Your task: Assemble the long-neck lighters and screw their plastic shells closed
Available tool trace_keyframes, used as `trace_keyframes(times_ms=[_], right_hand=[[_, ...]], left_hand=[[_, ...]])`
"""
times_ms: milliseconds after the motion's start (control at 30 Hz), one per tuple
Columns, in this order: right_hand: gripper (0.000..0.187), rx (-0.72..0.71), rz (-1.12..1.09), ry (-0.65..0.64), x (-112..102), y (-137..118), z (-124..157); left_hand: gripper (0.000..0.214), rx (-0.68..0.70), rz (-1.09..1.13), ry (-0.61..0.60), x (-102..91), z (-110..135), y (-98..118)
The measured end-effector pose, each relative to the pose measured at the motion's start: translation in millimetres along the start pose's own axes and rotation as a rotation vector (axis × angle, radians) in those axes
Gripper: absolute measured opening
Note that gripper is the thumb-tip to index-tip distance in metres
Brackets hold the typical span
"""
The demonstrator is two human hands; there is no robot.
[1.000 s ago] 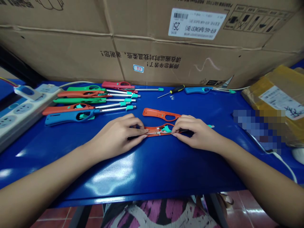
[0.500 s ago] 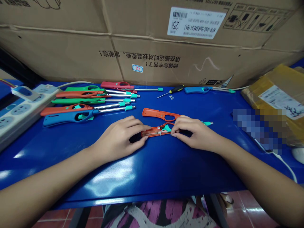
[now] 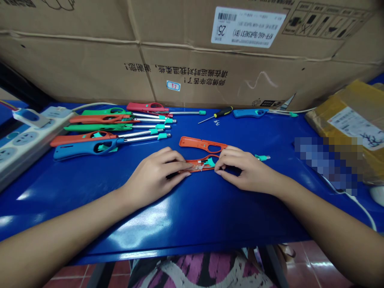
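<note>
An opened orange gas lighter (image 3: 205, 164) lies on the blue table between my hands, its clear tank, thin rod and green trigger exposed. My left hand (image 3: 154, 174) pinches the left end of this half, thumb on the near edge and fingers over the tank. With thumb and fingers closed, my right hand (image 3: 244, 168) holds the right end near the trigger. The metal barrel is mostly hidden behind that hand; its green-collared tip (image 3: 262, 157) sticks out beyond. Just behind lies the loose orange shell half (image 3: 195, 144), its right end partly covered by my right hand.
Several assembled lighters (image 3: 87, 152) lie at the left beside a power strip (image 3: 27, 140). A screwdriver (image 3: 222, 113), small screws (image 3: 216, 123) and a blue lighter (image 3: 249, 113) lie at the back. A large cardboard box (image 3: 180, 48) stands behind; a taped parcel (image 3: 354, 136) is at right.
My left hand has shifted slightly right, its fingers now covering more of the tank end. My right hand stays almost in place on the lighter.
</note>
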State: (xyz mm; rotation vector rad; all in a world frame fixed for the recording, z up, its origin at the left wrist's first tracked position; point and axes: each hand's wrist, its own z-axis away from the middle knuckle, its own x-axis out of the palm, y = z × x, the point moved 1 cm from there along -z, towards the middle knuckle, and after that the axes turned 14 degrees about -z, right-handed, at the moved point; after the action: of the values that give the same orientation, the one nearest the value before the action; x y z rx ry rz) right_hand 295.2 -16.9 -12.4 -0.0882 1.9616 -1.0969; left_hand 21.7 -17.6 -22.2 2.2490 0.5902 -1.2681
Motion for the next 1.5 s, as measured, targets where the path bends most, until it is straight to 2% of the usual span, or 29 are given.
trace_keyframes(times_ms=[333,467,667,867,1033,1267,1500], right_hand=[[0.008,0.024,0.004,-0.008,-0.4,0.6,0.0],[0.007,0.040,0.018,-0.017,0.4,0.6,0.3],[0.007,0.044,0.039,-0.018,0.7,0.2,0.8],[0.006,0.045,0.026,-0.016,0.5,1.1,0.9],[0.006,0.058,0.036,-0.021,0.6,1.0,0.9],[0.007,0.046,0.038,-0.026,0.7,0.0,0.3],[0.005,0.047,0.056,-0.022,2.6,0.7,2.1]], left_hand=[[0.023,-0.046,-0.046,-0.083,-1.3,-1.5,0.9],[0.021,-0.032,-0.013,-0.061,-0.9,-2.6,0.8],[0.019,0.042,0.004,0.040,-2.3,-2.8,3.1],[0.015,-0.013,-0.008,0.079,-2.5,-2.7,3.4],[0.014,-0.043,-0.005,0.074,-1.2,-2.3,2.5],[0.019,-0.101,-0.022,-0.014,0.8,-2.9,2.5],[0.015,0.004,-0.016,0.102,-3.4,-3.4,3.2]])
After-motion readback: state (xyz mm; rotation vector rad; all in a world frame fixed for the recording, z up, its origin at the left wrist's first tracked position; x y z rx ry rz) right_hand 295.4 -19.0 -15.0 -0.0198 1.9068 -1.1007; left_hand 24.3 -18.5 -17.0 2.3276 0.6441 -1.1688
